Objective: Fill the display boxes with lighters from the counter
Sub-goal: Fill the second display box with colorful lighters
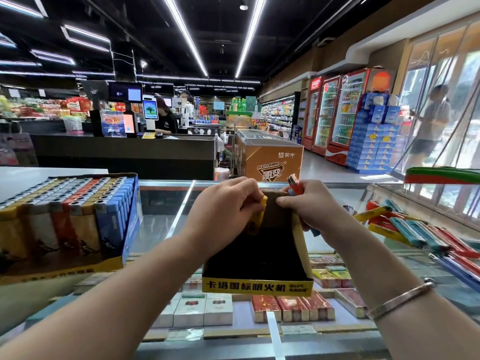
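An empty black and yellow display box [301, 237] stands on the glass counter [161, 203] in front of me. My left hand [220, 216] grips a yellow lighter [257, 216] and holds it upright at the box's far left inside corner. My right hand [304, 203] is at the box's far right corner and grips an orange lighter [296, 185] together with a blue one that pokes out below the palm. A pile of loose lighters [415, 232], yellow, blue and red, lies on the counter to the right.
A full display box of lighters [67, 216] stands on the counter at the left. Cigarette packs [291, 307] show beneath the glass. A red and green object [441, 175] lies at the far right. A checkout desk and a freezer are beyond the counter.
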`<move>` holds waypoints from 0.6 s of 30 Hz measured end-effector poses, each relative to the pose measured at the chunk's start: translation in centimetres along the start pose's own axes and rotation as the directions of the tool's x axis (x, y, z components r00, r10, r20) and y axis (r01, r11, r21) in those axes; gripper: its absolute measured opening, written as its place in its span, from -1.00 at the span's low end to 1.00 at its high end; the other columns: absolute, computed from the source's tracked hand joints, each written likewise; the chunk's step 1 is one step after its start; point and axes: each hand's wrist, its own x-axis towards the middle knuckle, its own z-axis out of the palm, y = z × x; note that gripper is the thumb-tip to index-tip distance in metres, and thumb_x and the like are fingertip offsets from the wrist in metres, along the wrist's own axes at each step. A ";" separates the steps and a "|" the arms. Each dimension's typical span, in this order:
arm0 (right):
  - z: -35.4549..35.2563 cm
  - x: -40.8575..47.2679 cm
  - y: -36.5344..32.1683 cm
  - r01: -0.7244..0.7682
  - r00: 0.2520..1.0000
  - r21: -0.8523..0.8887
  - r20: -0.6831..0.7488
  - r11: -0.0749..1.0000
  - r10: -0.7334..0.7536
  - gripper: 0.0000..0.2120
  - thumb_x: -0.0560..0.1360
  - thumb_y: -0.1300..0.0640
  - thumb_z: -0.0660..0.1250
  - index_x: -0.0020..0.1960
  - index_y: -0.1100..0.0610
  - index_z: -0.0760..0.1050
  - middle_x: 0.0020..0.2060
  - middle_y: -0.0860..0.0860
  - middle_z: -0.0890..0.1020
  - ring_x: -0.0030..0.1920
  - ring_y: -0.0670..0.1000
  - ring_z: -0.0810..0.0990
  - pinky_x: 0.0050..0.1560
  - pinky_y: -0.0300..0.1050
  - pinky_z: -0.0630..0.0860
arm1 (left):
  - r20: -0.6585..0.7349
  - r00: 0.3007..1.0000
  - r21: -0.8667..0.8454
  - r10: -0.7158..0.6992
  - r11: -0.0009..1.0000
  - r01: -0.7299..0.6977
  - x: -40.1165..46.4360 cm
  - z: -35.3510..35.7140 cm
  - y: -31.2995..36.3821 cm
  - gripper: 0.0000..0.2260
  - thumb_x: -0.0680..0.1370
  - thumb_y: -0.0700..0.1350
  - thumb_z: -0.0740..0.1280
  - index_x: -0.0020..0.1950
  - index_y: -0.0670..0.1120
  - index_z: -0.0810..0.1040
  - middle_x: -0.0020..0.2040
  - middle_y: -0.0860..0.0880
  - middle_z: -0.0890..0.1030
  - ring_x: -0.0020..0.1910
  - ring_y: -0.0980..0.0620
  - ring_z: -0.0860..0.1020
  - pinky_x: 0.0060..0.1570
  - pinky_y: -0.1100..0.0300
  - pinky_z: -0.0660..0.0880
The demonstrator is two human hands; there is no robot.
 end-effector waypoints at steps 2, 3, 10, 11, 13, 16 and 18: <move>0.0 0.0 0.1 0.002 1.000 -0.007 -0.006 1.000 -0.002 -0.87 0.45 0.16 0.37 -0.07 0.16 0.45 -0.19 0.18 0.54 -0.29 0.08 0.50 -0.54 -0.24 0.34 | -0.010 1.000 0.055 0.021 0.998 -0.021 0.1 0.1 -0.1 -0.89 0.38 -0.13 0.49 -0.14 -0.07 0.63 -0.15 0.01 0.64 -0.08 0.01 0.56 -0.20 0.08 0.55; 0.0 0.1 0.2 0.005 1.000 -0.009 -0.007 1.000 -0.005 -0.87 0.45 0.16 0.37 -0.07 0.16 0.45 -0.19 0.18 0.54 -0.31 0.07 0.50 -0.55 -0.25 0.34 | -0.017 1.000 0.080 0.019 0.997 -0.018 0.2 0.1 -0.2 -0.89 0.37 -0.12 0.50 -0.15 -0.07 0.64 -0.16 0.00 0.63 -0.05 -0.01 0.54 -0.21 0.08 0.53; 0.1 0.0 0.2 -0.010 1.000 -0.001 0.010 1.000 0.010 -0.89 0.47 0.16 0.35 -0.10 0.14 0.43 -0.24 0.14 0.51 -0.37 0.02 0.48 -0.58 -0.30 0.34 | 0.133 0.979 0.025 -0.151 0.988 0.149 0.8 -0.2 -1.5 -0.94 0.47 -0.06 0.40 -0.07 0.03 0.63 0.02 0.16 0.60 0.08 0.11 0.48 -0.05 0.16 0.46; 0.0 -0.1 0.2 -0.010 1.000 0.003 0.011 1.000 0.010 -0.90 0.47 0.17 0.35 -0.10 0.14 0.43 -0.26 0.14 0.51 -0.38 0.01 0.47 -0.59 -0.32 0.33 | 0.169 0.968 -0.010 -0.185 0.982 0.189 0.7 -0.2 -1.6 -0.93 0.49 -0.08 0.38 -0.06 0.05 0.61 0.02 0.16 0.59 0.03 0.11 0.52 -0.03 0.11 0.50; -0.2 -0.1 0.1 -0.003 1.000 0.053 -0.014 0.999 0.004 -0.93 0.47 0.20 0.35 -0.11 0.17 0.46 -0.31 0.12 0.49 -0.41 0.00 0.44 -0.61 -0.32 0.32 | 0.214 0.953 -0.063 -0.215 0.970 0.233 0.5 -0.3 -1.7 -0.89 0.49 -0.11 0.37 -0.03 0.07 0.59 0.02 0.18 0.58 -0.01 0.13 0.54 -0.01 0.06 0.53; -1.0 0.1 -0.4 0.019 0.999 0.309 -0.037 0.951 -0.008 -0.95 0.49 0.29 0.30 -0.06 0.25 0.50 -0.41 0.08 0.44 -0.45 -0.04 0.40 -0.55 -0.29 0.33 | 0.261 0.941 -0.147 -0.217 0.954 0.260 0.2 -0.4 -1.8 -0.84 0.48 -0.13 0.38 0.03 0.07 0.57 0.05 0.17 0.57 0.02 0.14 0.54 0.05 0.08 0.53; -1.4 0.0 -0.7 0.012 1.000 0.517 0.017 0.856 -0.025 -0.92 0.50 0.31 0.26 -0.05 0.25 0.51 -0.40 0.07 0.47 -0.42 -0.06 0.43 -0.43 -0.26 0.39 | 0.299 0.931 -0.187 -0.209 0.944 0.272 0.0 -0.6 -1.9 -0.81 0.48 -0.12 0.39 0.05 0.10 0.55 0.08 0.17 0.56 0.03 0.14 0.54 0.07 0.10 0.53</move>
